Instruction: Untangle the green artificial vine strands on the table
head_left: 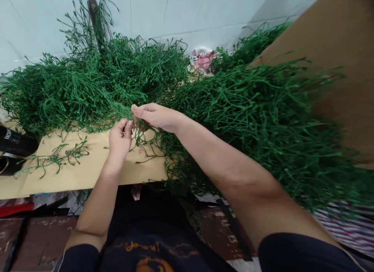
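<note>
Close together over the front of the table, both hands work among thin green plastic-looking stems with small branched tips. My left hand [120,135] is closed, thumb and finger pinched on green stems. My right hand [156,115] curls over just beside it, with stems [140,137] showing below its fingers; part of its grip is hidden. Behind the hands lies a large tangled heap of stems [87,85]. Another thick heap [248,104] spreads under and beyond my right forearm. A few loose stems [62,155] lie on the tan board [96,170] left of my left hand.
A black cylindrical item with white lettering [17,141] stands at the left edge. Against the tiled wall [189,15] sits a pink and white bundle [203,61]. A large brown cardboard sheet [336,69] rises at right. Striped cloth [347,229] lies low on the right.
</note>
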Available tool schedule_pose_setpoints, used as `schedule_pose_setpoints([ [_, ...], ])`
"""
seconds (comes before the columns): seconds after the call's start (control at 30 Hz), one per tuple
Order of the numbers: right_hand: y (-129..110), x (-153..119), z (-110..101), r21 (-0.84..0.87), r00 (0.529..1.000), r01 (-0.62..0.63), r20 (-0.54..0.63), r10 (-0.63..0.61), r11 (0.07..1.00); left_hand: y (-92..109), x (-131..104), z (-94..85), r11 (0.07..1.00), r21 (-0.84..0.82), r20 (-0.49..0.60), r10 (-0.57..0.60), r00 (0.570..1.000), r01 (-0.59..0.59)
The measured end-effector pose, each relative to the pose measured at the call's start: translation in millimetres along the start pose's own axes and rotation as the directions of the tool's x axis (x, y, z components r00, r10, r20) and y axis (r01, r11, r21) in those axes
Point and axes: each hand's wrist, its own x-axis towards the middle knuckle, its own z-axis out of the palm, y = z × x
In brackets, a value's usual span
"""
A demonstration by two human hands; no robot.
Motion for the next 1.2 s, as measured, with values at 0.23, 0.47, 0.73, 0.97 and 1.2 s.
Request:
schedule_pose_setpoints([
  [0.23,3.2,5.2,0.2,-0.179,0.996,-0.018,-0.094,0.001,0.984,-0.1,-0.2,-3.6,0.994,0.107,0.044,-0.043,0.998,0.038],
  [0.47,12.5,17.2,-9.1,-0.810,0.895,0.032,-0.237,-0.378,0.585,-6.7,-5.6,-0.1,0.996,-0.054,0.125,-0.064,0.990,0.072],
  [0.73,2.3,23.3,-89.5,-0.654,0.725,-0.128,-0.575,-0.379,0.746,17.7,-36.4,10.9,0.997,0.041,0.427,0.038,0.903,-0.061],
  [0.97,-8.6,10.9,-51.3,-0.494,0.937,0.056,-0.273,-0.216,0.867,21.9,-7.3,15.2,0.961,0.183,0.299,0.149,0.943,-0.209],
  [1.2,-12.9,9.5,-28.5,-0.595,0.960,0.122,-0.131,-0.246,0.794,18.0,19.8,-0.9,0.946,0.208,-0.107,0.273,0.956,-0.247],
])
